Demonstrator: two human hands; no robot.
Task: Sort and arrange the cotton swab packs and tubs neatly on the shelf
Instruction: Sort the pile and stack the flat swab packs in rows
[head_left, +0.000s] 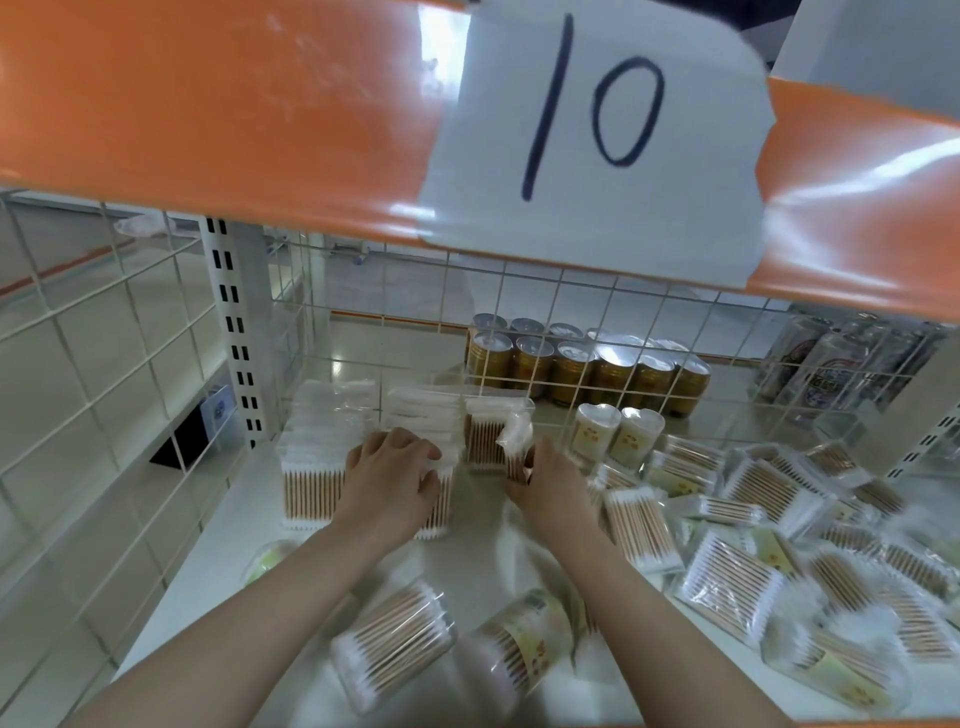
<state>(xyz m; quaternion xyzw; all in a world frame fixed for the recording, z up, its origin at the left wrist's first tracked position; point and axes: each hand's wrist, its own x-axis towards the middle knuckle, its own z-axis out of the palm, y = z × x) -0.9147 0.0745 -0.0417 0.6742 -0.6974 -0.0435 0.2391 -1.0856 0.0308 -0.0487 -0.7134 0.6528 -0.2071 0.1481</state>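
On the white shelf (218, 540) stand rows of upright cotton swab packs (311, 467) at the back left. My left hand (395, 467) grips the front pack of the second row (439, 499). My right hand (550, 483) holds a small swab pack (517, 441) upright beside a third short row (485, 431). Two upright tubs (618, 434) stand behind my right hand. Loose packs (727, 577) lie scattered on the right. Two tubs (395, 649) lie on their sides near the front edge.
An orange shelf beam (208, 104) with a paper label "10" (597, 130) hangs overhead. White wire grids (93, 374) close the left side and back. Gold cans (587, 364) stand behind the back grid, silver cans (841, 358) at the right.
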